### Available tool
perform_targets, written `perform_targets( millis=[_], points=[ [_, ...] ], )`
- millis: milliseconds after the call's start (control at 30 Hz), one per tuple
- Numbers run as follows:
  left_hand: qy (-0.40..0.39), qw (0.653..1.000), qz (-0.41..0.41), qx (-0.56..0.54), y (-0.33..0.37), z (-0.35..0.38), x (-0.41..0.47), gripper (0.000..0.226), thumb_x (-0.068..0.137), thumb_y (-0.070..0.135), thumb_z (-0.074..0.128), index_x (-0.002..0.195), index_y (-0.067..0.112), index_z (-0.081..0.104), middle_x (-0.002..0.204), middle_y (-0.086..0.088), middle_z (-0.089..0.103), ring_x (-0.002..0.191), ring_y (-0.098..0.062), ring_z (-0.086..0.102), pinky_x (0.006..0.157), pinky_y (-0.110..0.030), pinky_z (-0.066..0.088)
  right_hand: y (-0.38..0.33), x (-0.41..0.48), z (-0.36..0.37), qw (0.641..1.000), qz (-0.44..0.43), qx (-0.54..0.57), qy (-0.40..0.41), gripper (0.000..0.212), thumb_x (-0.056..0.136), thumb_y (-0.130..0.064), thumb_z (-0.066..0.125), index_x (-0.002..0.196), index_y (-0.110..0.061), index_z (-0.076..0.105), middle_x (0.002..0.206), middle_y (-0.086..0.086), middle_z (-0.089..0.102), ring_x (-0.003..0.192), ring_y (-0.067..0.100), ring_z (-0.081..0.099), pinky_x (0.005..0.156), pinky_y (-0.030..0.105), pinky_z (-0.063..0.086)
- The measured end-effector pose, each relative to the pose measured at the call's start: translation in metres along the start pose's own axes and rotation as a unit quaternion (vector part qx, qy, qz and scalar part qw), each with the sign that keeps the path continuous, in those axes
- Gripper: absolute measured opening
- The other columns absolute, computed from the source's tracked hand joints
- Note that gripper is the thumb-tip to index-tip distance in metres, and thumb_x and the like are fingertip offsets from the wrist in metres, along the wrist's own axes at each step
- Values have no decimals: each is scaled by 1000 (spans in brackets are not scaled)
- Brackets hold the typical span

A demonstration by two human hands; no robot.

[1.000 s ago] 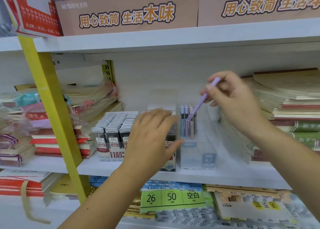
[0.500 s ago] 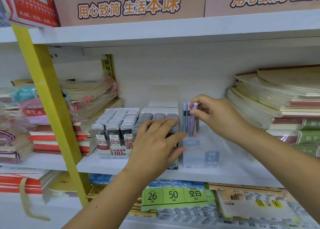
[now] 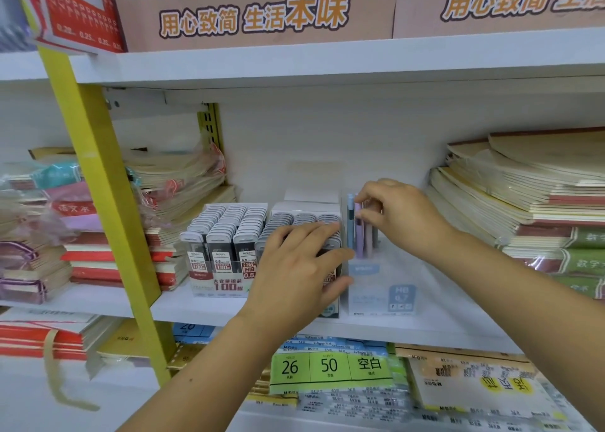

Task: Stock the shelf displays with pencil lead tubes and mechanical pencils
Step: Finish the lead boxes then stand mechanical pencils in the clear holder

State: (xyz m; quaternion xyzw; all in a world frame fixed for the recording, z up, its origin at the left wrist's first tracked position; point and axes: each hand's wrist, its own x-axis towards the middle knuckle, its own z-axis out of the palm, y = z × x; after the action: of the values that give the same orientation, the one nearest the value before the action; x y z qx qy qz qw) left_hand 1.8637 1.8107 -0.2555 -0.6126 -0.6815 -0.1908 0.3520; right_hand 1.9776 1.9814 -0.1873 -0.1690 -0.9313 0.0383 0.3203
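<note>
Two display boxes of pencil lead tubes stand on the middle shelf; the left box (image 3: 226, 251) is in full view. My left hand (image 3: 294, 268) rests with straight fingers on the second lead box (image 3: 304, 215) and its thumb touches the clear pencil display box (image 3: 381, 287) to the right. In that clear box stand a few mechanical pencils, blue, purple (image 3: 359, 235) and grey. My right hand (image 3: 397, 215) pinches the top of the purple pencil, which stands upright in the box.
Stacks of notebooks (image 3: 523, 199) fill the shelf on the right, and wrapped notebook piles (image 3: 176, 183) lie on the left behind a yellow upright (image 3: 98, 183). Brown cartons (image 3: 255, 12) sit on the shelf above. Packs of loose-leaf paper (image 3: 330, 368) lie on the shelf below.
My right hand has brought the purple pencil down from a slant above the clear box until it stands among the others. My left hand stayed on the lead box.
</note>
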Motion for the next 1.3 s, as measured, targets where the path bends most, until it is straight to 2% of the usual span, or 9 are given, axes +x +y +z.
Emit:
perform_targets(
  millis=[233,333,467,567,667,767,933,1100,1300],
  points=[
    [136,990,1,-29,14,-16,-22,30,88,36,71,115,22,73,121,-2,70,113,-26,62,94,-45,48,-32,-67,-28,948,1,238,212,24,94,-17,57,110,-36,55,81,-6,59,72,7,55,62,13,43],
    [191,975,-32,-112,23,4,-88,19,95,23,60,109,17,69,104,-1,68,95,-21,58,84,-32,45,-49,-127,4,934,9,319,160,17,92,-30,52,101,-44,54,77,-4,59,67,13,56,58,17,44],
    [-103,954,-206,-192,41,70,-230,28,97,22,57,125,18,62,121,-3,60,105,-22,60,81,-37,52,-43,-208,115,938,140,289,-129,12,95,-24,55,97,-36,57,77,-7,59,67,13,55,56,18,40],
    [-331,826,-377,-258,52,112,-338,48,98,24,60,144,16,48,144,-6,47,126,-25,54,97,-36,46,-35,-283,216,853,274,234,-378,23,97,-24,55,120,-21,56,106,0,61,91,21,61,61,18,42],
    [-462,714,-450,-272,60,140,-415,61,96,23,64,149,5,40,150,-16,47,138,-28,44,109,-29,31,-44,-355,292,776,354,194,-485,37,97,-24,56,128,-5,55,123,19,61,101,30,63,74,27,49],
    [-499,644,-499,-293,68,165,-457,47,93,16,65,137,5,55,135,-15,62,125,-32,57,101,-34,44,-57,-406,344,721,418,199,-516,33,98,-19,54,124,1,56,125,19,62,103,26,62,71,20,45],
    [-483,598,-548,-330,79,209,-482,42,99,17,58,140,16,54,134,-3,65,116,-21,62,89,-21,39,-60,-434,413,692,513,196,-469,48,95,-30,60,135,-6,46,133,12,57,116,27,57,92,30,44],
    [-444,551,-631,-318,81,246,-499,31,100,21,57,131,17,59,113,4,69,80,-1,55,71,-15,44,-68,-440,457,689,581,165,-401,52,83,-36,75,120,-7,53,111,10,64,97,28,64,75,27,42],
    [-445,556,-652,-262,87,268,-499,43,91,27,71,130,11,58,129,-8,60,105,-26,65,91,-36,55,-68,-446,475,686,572,143,-427,31,86,-34,72,103,-11,59,98,7,66,90,27,65,73,32,46]
  ],
)
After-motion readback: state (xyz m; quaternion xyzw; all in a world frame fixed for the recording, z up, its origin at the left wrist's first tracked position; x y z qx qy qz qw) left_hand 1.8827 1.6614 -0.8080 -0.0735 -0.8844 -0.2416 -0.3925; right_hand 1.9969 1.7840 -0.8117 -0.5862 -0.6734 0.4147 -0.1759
